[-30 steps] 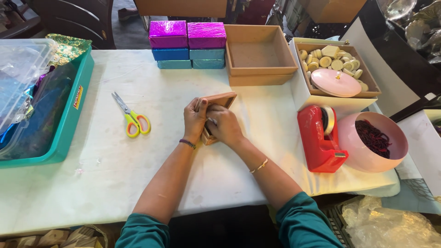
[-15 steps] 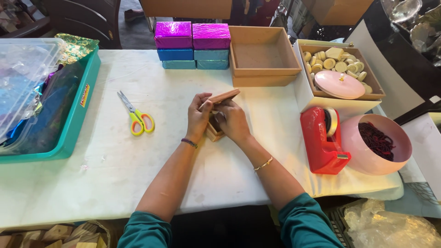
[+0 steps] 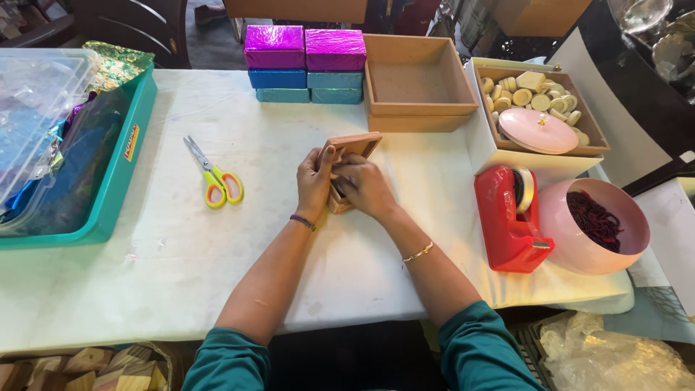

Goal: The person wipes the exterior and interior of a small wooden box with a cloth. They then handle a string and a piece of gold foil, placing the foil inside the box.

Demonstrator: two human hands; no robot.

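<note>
A small brown cardboard box (image 3: 352,145) with its flap raised rests on the white table (image 3: 166,253) in the middle. My left hand (image 3: 315,182) grips its left side, thumb up against the flap. My right hand (image 3: 364,186) covers the box's front and right side, fingers curled over it. Both hands press together around the box.
Yellow-handled scissors (image 3: 214,176) lie left of the hands. A teal tray (image 3: 108,188) of foil sheets stands at far left. Stacked magenta and blue wrapped boxes (image 3: 304,61), an open brown box (image 3: 416,83), a box of round pieces (image 3: 539,108), a red tape dispenser (image 3: 509,217) and a pink bowl (image 3: 597,226) stand behind and right.
The hands have kept hold of the small box, turning it slightly; its flap now stands more upright. The view has shifted a little.
</note>
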